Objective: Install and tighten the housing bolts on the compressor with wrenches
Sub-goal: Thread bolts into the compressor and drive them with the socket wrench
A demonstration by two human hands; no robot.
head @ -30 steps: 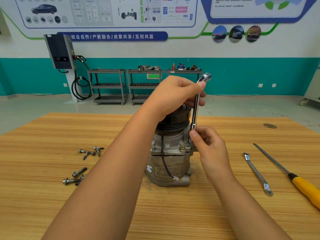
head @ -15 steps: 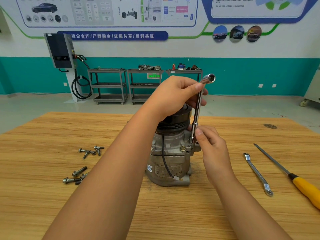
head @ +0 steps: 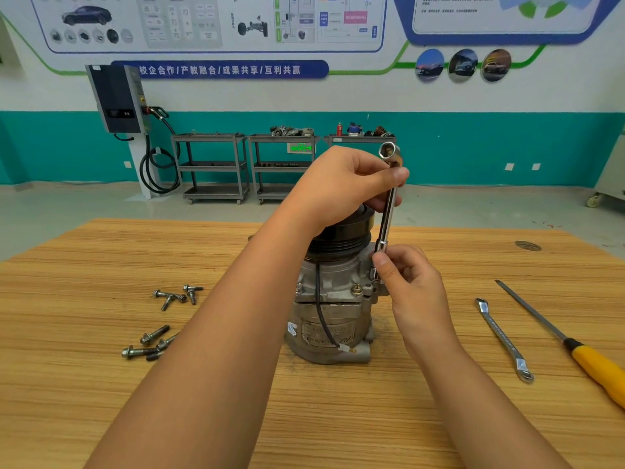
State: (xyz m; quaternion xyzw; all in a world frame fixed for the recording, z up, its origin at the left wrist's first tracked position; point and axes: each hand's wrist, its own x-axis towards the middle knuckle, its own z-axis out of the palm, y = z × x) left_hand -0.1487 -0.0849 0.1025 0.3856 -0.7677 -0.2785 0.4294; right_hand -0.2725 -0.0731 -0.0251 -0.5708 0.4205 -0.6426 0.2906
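The compressor (head: 333, 313) stands upright on its end in the middle of the wooden table (head: 101, 384), black pulley on top, a thin black wire running down its front. My left hand (head: 341, 184) reaches over the pulley with fingers and thumb curled round the upper part of a slim socket wrench (head: 385, 218), just under its open socket head, which faces towards me. The wrench stands nearly upright, leaning a little to the right at the top. Its lower end sits at the compressor's right-hand flange, where my right hand (head: 409, 279) pinches it between thumb and curled fingers; what the tip sits on is hidden behind them. One fitted bolt (head: 356, 288) shows on the flange just left of that hand. To the left lie the loose bolts (head: 176, 296) in two small groups, one further back and one nearer me. To the right lie a flat wrench (head: 504, 338) and, beside it, a yellow-handled screwdriver (head: 595, 367), both untouched.
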